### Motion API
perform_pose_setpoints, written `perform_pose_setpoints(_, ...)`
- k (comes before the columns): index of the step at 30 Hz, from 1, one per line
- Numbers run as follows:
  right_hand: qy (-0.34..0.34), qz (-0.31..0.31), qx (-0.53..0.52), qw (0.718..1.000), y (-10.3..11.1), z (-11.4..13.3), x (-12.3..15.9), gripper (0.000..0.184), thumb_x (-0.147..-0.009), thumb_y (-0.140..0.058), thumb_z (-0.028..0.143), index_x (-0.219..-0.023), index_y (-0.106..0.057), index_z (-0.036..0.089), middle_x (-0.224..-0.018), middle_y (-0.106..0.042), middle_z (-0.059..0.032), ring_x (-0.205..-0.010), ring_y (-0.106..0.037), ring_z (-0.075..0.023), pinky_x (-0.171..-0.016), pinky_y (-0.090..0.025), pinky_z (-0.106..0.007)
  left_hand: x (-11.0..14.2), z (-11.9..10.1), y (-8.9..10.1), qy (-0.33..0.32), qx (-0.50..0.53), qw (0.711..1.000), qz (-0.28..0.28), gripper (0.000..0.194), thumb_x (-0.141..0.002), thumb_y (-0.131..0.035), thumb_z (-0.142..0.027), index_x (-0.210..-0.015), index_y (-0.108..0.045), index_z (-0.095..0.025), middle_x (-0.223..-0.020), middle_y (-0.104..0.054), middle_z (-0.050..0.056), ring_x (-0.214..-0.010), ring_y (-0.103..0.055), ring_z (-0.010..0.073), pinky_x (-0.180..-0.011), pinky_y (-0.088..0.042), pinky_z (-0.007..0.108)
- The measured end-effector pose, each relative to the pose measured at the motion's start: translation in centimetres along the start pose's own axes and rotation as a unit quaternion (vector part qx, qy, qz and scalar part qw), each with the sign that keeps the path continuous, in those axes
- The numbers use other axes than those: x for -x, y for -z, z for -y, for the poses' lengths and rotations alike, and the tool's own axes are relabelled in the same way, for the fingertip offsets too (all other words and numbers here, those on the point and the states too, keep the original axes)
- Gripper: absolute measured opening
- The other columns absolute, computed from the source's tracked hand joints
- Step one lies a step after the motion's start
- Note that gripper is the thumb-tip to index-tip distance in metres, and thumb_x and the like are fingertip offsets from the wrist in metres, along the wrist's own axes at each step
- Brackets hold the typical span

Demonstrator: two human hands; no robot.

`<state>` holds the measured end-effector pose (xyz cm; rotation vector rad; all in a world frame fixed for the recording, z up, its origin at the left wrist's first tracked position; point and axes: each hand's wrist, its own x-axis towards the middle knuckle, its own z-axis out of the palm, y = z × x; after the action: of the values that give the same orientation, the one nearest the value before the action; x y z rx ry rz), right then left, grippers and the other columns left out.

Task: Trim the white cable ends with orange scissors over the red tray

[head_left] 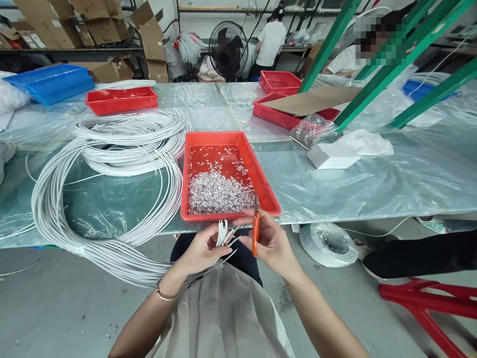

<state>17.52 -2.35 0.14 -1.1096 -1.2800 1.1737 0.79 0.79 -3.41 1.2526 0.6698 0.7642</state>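
My left hand (203,252) is closed around a bunch of white cable ends (222,233), some looping up over the fingers and some pointing right. These run back to a large coil of white cable (55,199) on the table's left. In my right hand (269,242) is a tool with orange handles (255,233) and a thin dark tip pointing up, like small snips; its fingers are close to the cable ends. Just beyond both hands sits a red tray (263,185) with a heap of small shiny metal pieces (219,193).
More cable coils (137,129) lie behind the large one. Red trays (121,101) and a blue bin (50,83) stand farther back. Green posts (328,47) rise at right, near a white box (331,156). A red stool (428,298) and a person's leg (421,256) are at lower right.
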Motion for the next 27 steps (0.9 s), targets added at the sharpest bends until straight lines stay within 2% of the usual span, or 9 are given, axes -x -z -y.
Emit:
perform_pose_setpoints(3, 0.022, 0.001, -0.013, 1.0, -0.6, -0.3, -0.1, 0.048, -0.073, -0.072, 0.028, -0.114, -0.05, 0.021, -0.08, -0.066, -0.0021, -0.06, -0.06, -0.0135, -0.055, -0.049, -0.024, 0.2, 0.4, 0.0, -0.001, -0.105, 0.993, -0.043, 0.02, -0.071, -0.07, -0.028, -0.08, -0.06, -0.012, -0.073, -0.059, 0.002, -0.065, -0.052, 0.0123, -0.061, -0.043, 0.022)
perform_pose_setpoints(6, 0.038, -0.057, 0.027, 0.997, -0.4, -1.1, -0.1, 0.038, -0.075, -0.07, 0.024, -0.11, -0.056, 0.02, -0.075, -0.066, -0.001, -0.065, -0.062, -0.0154, -0.062, -0.05, -0.026, 0.6, 0.6, 0.1, -0.019, -0.201, 0.975, -0.088, 0.018, -0.071, -0.069, -0.029, -0.073, -0.062, -0.012, -0.067, -0.061, 0.001, -0.06, -0.052, 0.0121, -0.058, -0.044, 0.021)
perform_pose_setpoints(9, 0.031, -0.089, 0.036, 0.995, 0.4, -1.8, 0.0, 0.039, -0.072, -0.072, 0.022, -0.108, -0.058, 0.02, -0.076, -0.066, -0.0004, -0.065, -0.061, -0.0153, -0.062, -0.049, -0.026, 0.9, 0.2, -0.1, -0.071, -0.249, 0.957, -0.134, 0.017, -0.077, -0.062, -0.029, -0.073, -0.064, -0.012, -0.067, -0.064, 0.003, -0.06, -0.054, 0.0123, -0.059, -0.044, 0.022)
perform_pose_setpoints(11, 0.015, -0.096, 0.018, 0.995, 0.7, -2.0, 0.1, 0.041, -0.071, -0.073, 0.024, -0.108, -0.058, 0.019, -0.069, -0.064, 0.0012, -0.06, -0.058, -0.0142, -0.057, -0.048, -0.024, 0.9, -0.1, -0.5, -0.094, -0.268, 0.951, -0.124, 0.019, -0.081, -0.058, -0.028, -0.072, -0.064, -0.013, -0.068, -0.064, 0.003, -0.061, -0.054, 0.0123, -0.06, -0.044, 0.022)
perform_pose_setpoints(14, 0.004, -0.095, -0.012, 0.995, 0.5, -2.5, -0.2, 0.043, -0.069, -0.075, 0.027, -0.107, -0.058, 0.018, -0.064, -0.06, 0.0031, -0.054, -0.056, -0.0128, -0.051, -0.046, -0.023, 0.6, -0.1, -1.0, -0.071, -0.27, 0.957, -0.078, 0.021, -0.082, -0.056, -0.03, -0.074, -0.063, -0.013, -0.06, -0.057, -0.001, -0.053, -0.046, 0.0092, -0.052, -0.038, 0.019)
perform_pose_setpoints(19, 0.004, -0.118, 0.018, 0.993, 1.3, -4.0, -0.1, 0.042, -0.072, -0.07, 0.028, -0.111, -0.057, 0.017, -0.076, -0.066, -0.0011, -0.065, -0.063, -0.0158, -0.059, -0.051, -0.025, 0.3, 0.9, -0.5, -0.016, -0.227, 0.968, -0.108, 0.022, -0.083, -0.055, -0.034, -0.083, -0.062, -0.012, -0.058, -0.05, -0.004, -0.051, -0.042, 0.0082, -0.05, -0.035, 0.019)
perform_pose_setpoints(23, -0.012, -0.099, 0.096, 0.99, 2.6, -5.0, 2.6, 0.039, -0.074, -0.069, 0.024, -0.111, -0.059, 0.017, -0.072, -0.07, -0.0028, -0.065, -0.065, -0.0183, -0.06, -0.051, -0.028, 0.2, 0.8, 0.6, 0.005, -0.251, 0.959, -0.129, 0.027, -0.084, -0.053, -0.037, -0.084, -0.064, -0.013, -0.051, -0.043, -0.006, -0.046, -0.038, 0.0076, -0.046, -0.03, 0.018)
perform_pose_setpoints(25, -0.012, -0.118, 0.117, 0.986, 2.8, -5.9, 4.4, 0.037, -0.075, -0.068, 0.023, -0.11, -0.059, 0.017, -0.072, -0.072, -0.0038, -0.064, -0.066, -0.0189, -0.06, -0.051, -0.028, 0.2, 0.6, 0.8, 0.01, -0.276, 0.951, -0.138, 0.029, -0.085, -0.051, -0.039, -0.085, -0.065, -0.013, -0.052, -0.045, -0.005, -0.045, -0.038, 0.0079, -0.045, -0.031, 0.019)
perform_pose_setpoints(27, -0.028, -0.146, 0.118, 0.982, 2.8, -7.1, 6.1, 0.036, -0.076, -0.067, 0.024, -0.11, -0.058, 0.017, -0.072, -0.072, -0.0047, -0.065, -0.067, -0.0194, -0.06, -0.052, -0.029, 0.2, 0.6, 0.8, 0.019, -0.324, 0.939, -0.111, 0.029, -0.086, -0.049, -0.038, -0.088, -0.065, -0.015, -0.055, -0.053, -0.003, -0.047, -0.043, 0.0094, -0.048, -0.034, 0.02)
